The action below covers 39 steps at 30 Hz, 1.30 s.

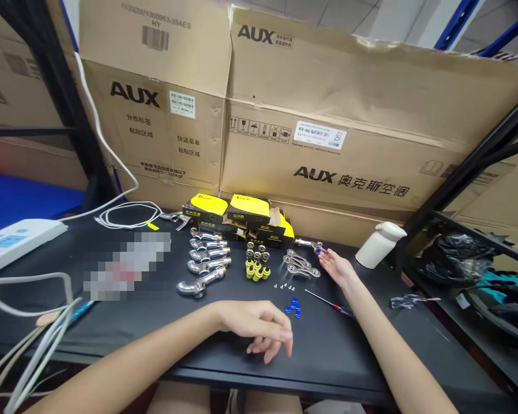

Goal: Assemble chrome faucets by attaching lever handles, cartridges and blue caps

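At the right of the black table, my right hand [336, 269] has its fingers at the lever end of a chrome tap [304, 242] with a blue dot. They look pinched on the lever. My left hand [259, 330] hovers above the front edge with fingers loosely curled and apart; no object shows in it. Beyond it lie several chrome tap bodies [209, 255] in a column, chrome ring nuts [257, 253], yellow cartridges [256, 270] and chrome lever handles [301, 263]. Small screws [285, 287], blue caps [293, 308] and a screwdriver [330, 302] lie nearer me.
Black and yellow boxes [242, 215] are stacked at the back against large AUX cartons [328, 138]. A white bottle [379, 244] stands at right, near a clear plastic bag [410, 300]. On the left are a power strip [23, 244], cables [129, 214] and a blurred item [132, 267].
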Tool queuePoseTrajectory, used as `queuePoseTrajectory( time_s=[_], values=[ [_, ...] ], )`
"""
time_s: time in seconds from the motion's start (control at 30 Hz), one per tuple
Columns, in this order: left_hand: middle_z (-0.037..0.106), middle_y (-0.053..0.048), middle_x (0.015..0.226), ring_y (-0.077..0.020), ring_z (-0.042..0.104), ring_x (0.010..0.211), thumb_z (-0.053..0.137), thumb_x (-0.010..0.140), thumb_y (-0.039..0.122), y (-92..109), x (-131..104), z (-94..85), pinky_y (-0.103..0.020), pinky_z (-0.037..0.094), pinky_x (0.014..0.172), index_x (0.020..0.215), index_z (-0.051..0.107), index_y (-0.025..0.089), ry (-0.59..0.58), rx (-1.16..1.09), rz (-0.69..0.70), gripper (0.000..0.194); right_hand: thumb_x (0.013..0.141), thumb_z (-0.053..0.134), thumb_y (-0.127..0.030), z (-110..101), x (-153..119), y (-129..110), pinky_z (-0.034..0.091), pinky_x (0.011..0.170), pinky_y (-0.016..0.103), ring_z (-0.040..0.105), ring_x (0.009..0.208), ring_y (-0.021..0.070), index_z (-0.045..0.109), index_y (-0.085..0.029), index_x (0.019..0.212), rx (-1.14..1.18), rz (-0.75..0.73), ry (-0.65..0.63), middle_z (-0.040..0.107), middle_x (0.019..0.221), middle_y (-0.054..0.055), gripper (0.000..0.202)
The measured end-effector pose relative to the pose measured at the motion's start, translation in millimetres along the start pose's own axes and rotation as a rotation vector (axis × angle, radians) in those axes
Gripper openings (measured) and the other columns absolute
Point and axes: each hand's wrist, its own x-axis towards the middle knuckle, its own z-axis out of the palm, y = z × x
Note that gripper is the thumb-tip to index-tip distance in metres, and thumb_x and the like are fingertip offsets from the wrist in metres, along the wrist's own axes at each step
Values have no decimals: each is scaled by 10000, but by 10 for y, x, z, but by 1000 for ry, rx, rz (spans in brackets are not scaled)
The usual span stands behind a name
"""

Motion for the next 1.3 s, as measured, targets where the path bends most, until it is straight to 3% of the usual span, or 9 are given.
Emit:
queuePoseTrajectory(
  time_s=[0.4,0.57,0.67,0.77,0.97,1.17,1.3],
  values=[
    [502,26,518,-100,418,394,523,784,682,-40,53,-72,-227,351,401,831,632,176,121,124,-96,521,931,555,-325,-86,-83,-66,533,831,397,606,990,201,548,-145,1196,114,140,-156,578,1175,92,321],
    [473,48,472,-84,380,358,568,761,667,-77,104,92,-207,289,370,742,585,174,299,302,-145,494,930,557,-327,-120,-174,-88,531,835,402,604,997,204,545,-145,1200,131,142,-159,576,1179,93,327],
    [445,52,458,-87,377,363,493,809,669,-82,126,244,-208,289,386,710,565,173,427,408,-148,511,929,557,-326,-148,-227,-95,529,840,405,602,1002,206,545,-146,1202,117,103,-131,574,1184,93,327],
    [435,47,465,-95,382,394,424,849,658,-79,130,355,-214,293,421,695,553,169,520,483,-126,528,929,557,-326,-159,-280,-106,528,845,408,600,1007,207,544,-148,1204,89,33,-93,572,1189,94,328],
    [418,46,540,-84,342,516,516,839,577,-129,126,457,-206,264,493,626,510,154,630,595,-45,474,933,553,-326,-103,-388,-81,536,822,391,609,974,195,551,-143,1189,-22,-177,-72,585,1155,88,314],
    [413,54,524,-82,339,511,515,855,531,-167,124,490,-201,273,494,654,526,154,658,673,-50,427,824,639,-242,38,-535,76,500,498,180,613,649,95,609,-147,947,-160,-533,-104,651,922,30,158],
    [435,58,506,-77,365,494,536,852,499,-165,141,507,-201,279,508,634,511,160,656,721,-60,403,725,682,-336,106,-588,193,493,444,182,613,618,104,618,-150,876,-264,-685,-185,664,934,56,249]
  ],
)
